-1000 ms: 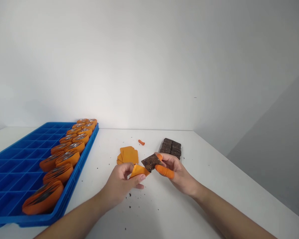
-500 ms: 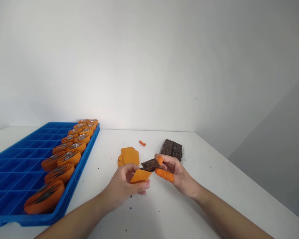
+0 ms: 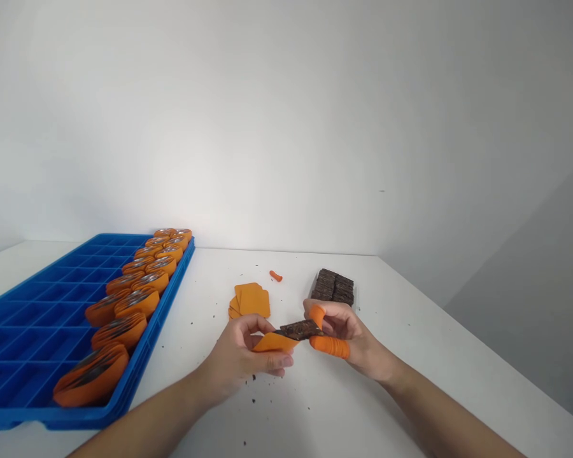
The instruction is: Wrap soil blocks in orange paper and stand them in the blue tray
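A dark brown slab [image 3: 300, 329] hung above the white worktop [image 3: 396, 381] in front of me, between the two hands in my remote head view, its left end at the mouth of a flat orange pouch [image 3: 275, 342]; how far in it reached, I could not tell. The right hand [image 3: 351, 327], its thumb and forefinger capped in ribbed orange finger covers [image 3: 332, 346], pinched the slab's right end, the tips nearly closed on it. The left hand [image 3: 236, 356] gripped the pouch, thumb along the near side, fingers curled partly behind, tilting it toward the slab. Just beyond the left hand I saw a fanned pile of orange pouches [image 3: 253, 300]; behind the right, two stacks of dark slabs [image 3: 333, 286] stood side by side. A small orange piece [image 3: 275, 276] lay farther back, between pile and stacks, and dark crumbs [image 3: 254, 401] speckled the surface. To my left sat a blue compartment tray [image 3: 71, 415], orange bundles [image 3: 136, 301] leaning in two columns along its right side, dark or silvery edges showing in their folds. A pale wall [image 3: 286, 127] rose behind it all.
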Demonstrator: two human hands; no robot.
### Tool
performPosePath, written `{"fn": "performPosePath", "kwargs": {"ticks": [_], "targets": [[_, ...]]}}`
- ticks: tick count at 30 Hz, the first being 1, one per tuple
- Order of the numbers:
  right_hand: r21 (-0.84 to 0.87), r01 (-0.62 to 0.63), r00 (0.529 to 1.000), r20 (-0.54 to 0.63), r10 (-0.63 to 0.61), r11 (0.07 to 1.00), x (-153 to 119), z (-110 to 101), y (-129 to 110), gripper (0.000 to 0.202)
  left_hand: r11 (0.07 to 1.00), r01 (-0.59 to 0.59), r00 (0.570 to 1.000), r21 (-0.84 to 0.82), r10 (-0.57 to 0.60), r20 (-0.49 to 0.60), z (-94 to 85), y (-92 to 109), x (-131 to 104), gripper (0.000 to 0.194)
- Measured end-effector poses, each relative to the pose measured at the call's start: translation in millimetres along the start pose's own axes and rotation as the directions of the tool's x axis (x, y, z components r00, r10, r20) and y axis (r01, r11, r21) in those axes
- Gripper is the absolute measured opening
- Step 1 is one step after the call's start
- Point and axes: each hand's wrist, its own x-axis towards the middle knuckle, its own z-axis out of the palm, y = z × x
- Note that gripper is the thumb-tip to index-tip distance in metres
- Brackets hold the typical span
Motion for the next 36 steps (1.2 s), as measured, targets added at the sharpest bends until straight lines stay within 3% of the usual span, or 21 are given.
{"fn": "performPosePath", "kwargs": {"ticks": [14, 20, 24, 26, 30, 33, 36], "targets": [[-0.050, -0.013, 1.000, -0.008, 0.012, 0.999, -1.6, 1.8, 4.7, 0.049, 0.995, -0.059, 0.997, 0.081, 0.062, -0.036, -0.5, -0.2, -1.1, 0.058], [-0.060, -0.068, 0.991, -0.117, 0.060, 0.996, 0.2, 13.3, 6.3, 0.055, 0.971, -0.111, 0.988, 0.211, 0.131, -0.086, -2.4, -10.4, 0.8, 0.055], [-0.046, -0.106, 0.990, -0.093, 0.102, 0.993, 0.7, 14.7, 6.9, 0.056, 0.933, -0.115, 0.977, 0.340, 0.168, -0.129, -3.0, -11.4, -0.7, 0.052], [-0.051, -0.117, 0.990, -0.089, 0.112, 0.992, 1.2, 15.2, 8.1, 0.055, 0.872, -0.152, 0.954, 0.466, 0.253, -0.160, -2.4, -9.1, -2.6, 0.051], [-0.061, -0.142, 0.983, -0.129, 0.133, 0.988, 2.6, 20.1, 11.4, 0.052, 0.627, -0.248, 0.868, 0.739, 0.483, -0.119, -0.6, -3.4, -5.3, 0.051], [-0.068, -0.160, 0.977, -0.153, 0.148, 0.985, 3.5, 25.5, 13.8, 0.052, 0.479, -0.272, 0.801, 0.834, 0.593, -0.079, -0.9, -2.2, -4.6, 0.051], [-0.113, -0.132, 0.984, -0.133, 0.117, 0.985, 3.8, 28.8, 15.4, 0.052, 0.392, -0.260, 0.744, 0.882, 0.664, -0.076, -2.3, -3.3, -3.1, 0.057]]}}
